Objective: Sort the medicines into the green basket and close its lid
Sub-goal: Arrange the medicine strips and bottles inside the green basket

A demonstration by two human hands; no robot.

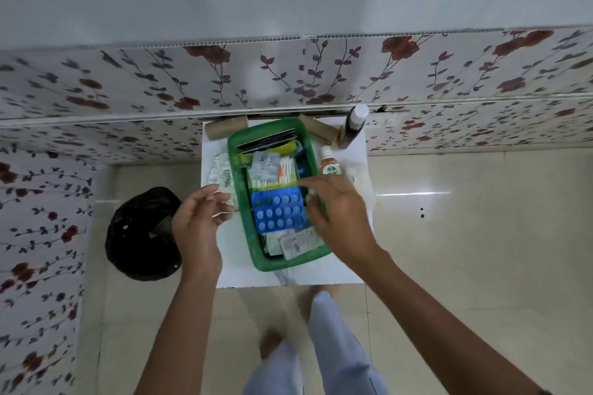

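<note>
A green basket (239,189) stands on a small white table (321,274), with no lid on it. Inside lie a blue blister pack (278,209), silver pill strips (264,167), cotton swabs (286,171) and paper sachets (296,244). More silver strips (219,173) lie on the table left of the basket. My left hand (199,221) hovers open beside the basket's left wall, fingers near those strips. Over the basket's right rim my right hand (337,218) is spread open and holds nothing. An orange antiseptic bottle (330,163) stands just right of the basket.
A dark bottle with a white cap (353,125) stands at the table's back right. Two cardboard tubes (226,131) (317,130) lie behind the basket. A black bin bag (144,234) sits on the floor to the left. Flowered wall panels surround the corner.
</note>
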